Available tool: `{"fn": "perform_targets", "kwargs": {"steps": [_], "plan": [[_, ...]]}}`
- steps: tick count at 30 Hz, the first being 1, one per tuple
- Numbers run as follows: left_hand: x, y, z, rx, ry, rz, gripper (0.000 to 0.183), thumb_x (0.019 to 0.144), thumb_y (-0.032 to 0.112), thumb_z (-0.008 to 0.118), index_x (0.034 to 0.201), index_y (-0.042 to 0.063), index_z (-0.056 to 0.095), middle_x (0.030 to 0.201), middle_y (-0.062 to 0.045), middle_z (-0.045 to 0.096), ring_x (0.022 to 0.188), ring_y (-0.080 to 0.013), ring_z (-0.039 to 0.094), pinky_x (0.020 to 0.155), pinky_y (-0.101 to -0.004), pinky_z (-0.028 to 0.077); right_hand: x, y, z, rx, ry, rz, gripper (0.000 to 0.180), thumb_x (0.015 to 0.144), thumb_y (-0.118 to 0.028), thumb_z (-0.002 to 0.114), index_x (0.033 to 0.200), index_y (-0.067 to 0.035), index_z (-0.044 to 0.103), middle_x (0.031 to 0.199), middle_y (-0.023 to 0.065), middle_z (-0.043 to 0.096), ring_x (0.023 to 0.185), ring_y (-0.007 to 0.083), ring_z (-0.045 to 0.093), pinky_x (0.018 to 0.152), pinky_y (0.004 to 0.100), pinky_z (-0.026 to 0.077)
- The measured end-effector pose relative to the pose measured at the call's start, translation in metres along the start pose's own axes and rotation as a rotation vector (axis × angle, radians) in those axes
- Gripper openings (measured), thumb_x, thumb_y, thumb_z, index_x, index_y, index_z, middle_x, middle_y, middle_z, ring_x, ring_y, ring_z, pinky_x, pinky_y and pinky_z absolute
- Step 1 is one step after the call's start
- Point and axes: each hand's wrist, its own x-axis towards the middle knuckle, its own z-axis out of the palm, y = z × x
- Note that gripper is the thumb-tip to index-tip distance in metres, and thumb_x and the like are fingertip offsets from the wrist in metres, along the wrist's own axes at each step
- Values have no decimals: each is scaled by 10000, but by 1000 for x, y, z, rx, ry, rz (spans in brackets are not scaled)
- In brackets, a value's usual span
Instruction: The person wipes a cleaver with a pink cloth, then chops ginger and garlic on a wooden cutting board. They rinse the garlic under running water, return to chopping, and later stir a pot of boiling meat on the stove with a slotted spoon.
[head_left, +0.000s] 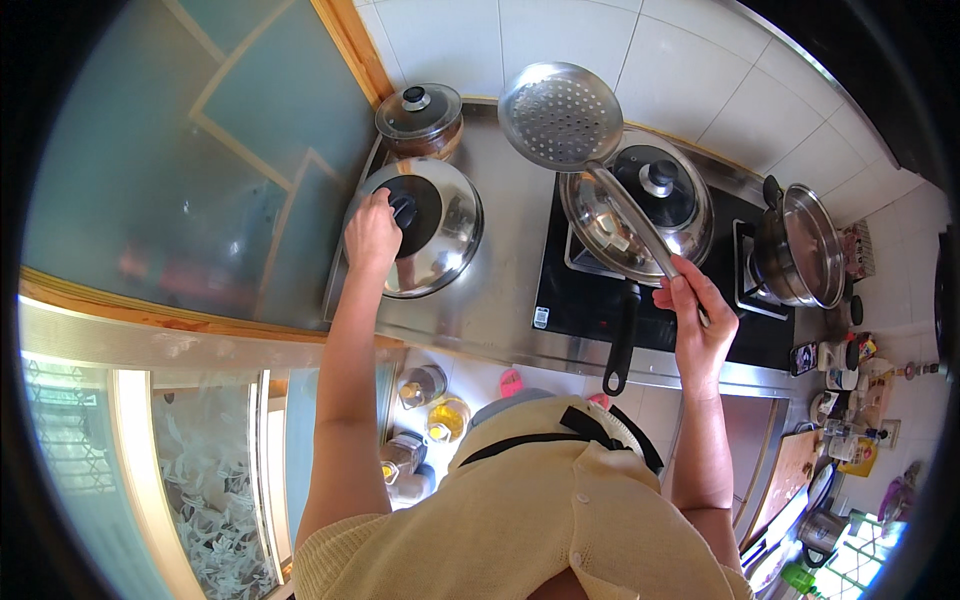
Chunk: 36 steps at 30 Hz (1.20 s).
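My left hand (374, 229) grips the black knob of a domed metal lid (457, 232) over the steel counter at the left; what lies under the lid is hidden. In my right hand (697, 307) is the metal handle of a perforated skimmer (561, 116). Its round head is raised near the tiled wall, and the handle crosses in front of a lidded pan. That pan's shiny domed lid (694, 199) has a black centre and knob, and its black handle (622, 345) points towards me over the hob's front edge.
A glass-lidded pot (420, 124) stands in the back left corner. On the black gas hob (581, 322), a steel pot (776, 247) sits at the right. Jars, a phone (803, 358) and a wooden cutting board (784, 476) are farther right. Bottles (448, 417) stand on the floor.
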Motion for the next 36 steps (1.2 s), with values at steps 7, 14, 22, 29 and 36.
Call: {"fn": "perform_targets", "kwargs": {"steps": [7, 14, 22, 29, 36], "plan": [[-22, 43, -15, -188, 81, 152, 261, 809, 57, 681, 1068, 56, 658, 1016, -137, 664, 926, -355, 648, 784, -447, 529, -9, 3, -1, 92, 36, 7, 242, 959, -69, 612, 1176, 24, 666, 905, 98, 708, 764, 138, 699, 706, 231, 552], [-29, 83, 17, -294, 43, 283, 211, 708, -35, 682, 896, 60, 694, 928, -111, 666, 911, -325, 642, 779, -421, 521, -15, 1, -5, 109, 42, 2, 240, 963, -77, 609, 1174, 23, 665, 902, 92, 705, 767, 137, 699, 718, 231, 552], [-27, 114, 66, -108, 36, 495, 99, 717, -18, 620, 773, 57, 650, 837, -97, 626, 864, -281, 645, 763, -390, 541, -30, -5, -25, 102, 85, 14, 242, 964, -79, 609, 1172, 35, 657, 913, 97, 700, 773, 139, 695, 715, 242, 558], [-16, 130, 85, -113, -41, 464, 101, 715, -16, 623, 790, 49, 644, 868, -118, 626, 880, -308, 638, 777, -413, 539, -38, -4, -42, 116, 134, 37, 249, 971, -87, 599, 1180, 37, 651, 932, 114, 706, 788, 156, 702, 723, 262, 573], [-27, 141, 61, -112, -103, 458, 393, 713, 41, 693, 1104, 67, 665, 1171, -130, 623, 1128, -333, 565, 979, -426, 453, -44, 2, -75, 209, 238, 8, 289, 965, -67, 602, 1231, 47, 618, 969, 133, 698, 835, 187, 703, 772, 287, 574]]}}
